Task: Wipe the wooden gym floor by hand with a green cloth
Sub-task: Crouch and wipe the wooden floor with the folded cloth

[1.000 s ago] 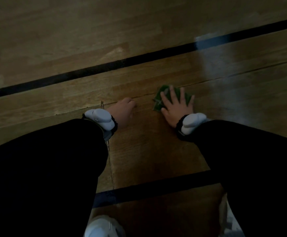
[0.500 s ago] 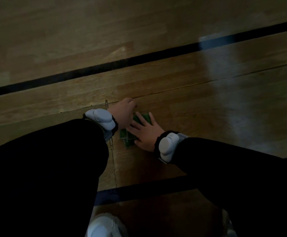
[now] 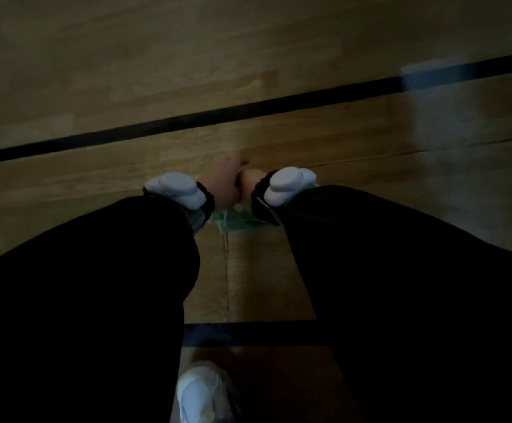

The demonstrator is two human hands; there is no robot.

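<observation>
Both my hands, left hand (image 3: 222,181) and right hand (image 3: 250,181), meet over the cloth (image 3: 233,219); grip hidden. Mid-wipe; next, push outward along the floor (image 3: 257,270).

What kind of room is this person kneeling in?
Most likely a gym or sports hall: a polished wooden plank floor, dark painted court lines crossing it, and a white sneaker at the bottom edge.

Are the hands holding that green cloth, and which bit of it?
Cannot tell. The left hand and right hand sit close together above the green cloth, whose near edge peeks out below the wrists; the fingers are hidden.
</observation>
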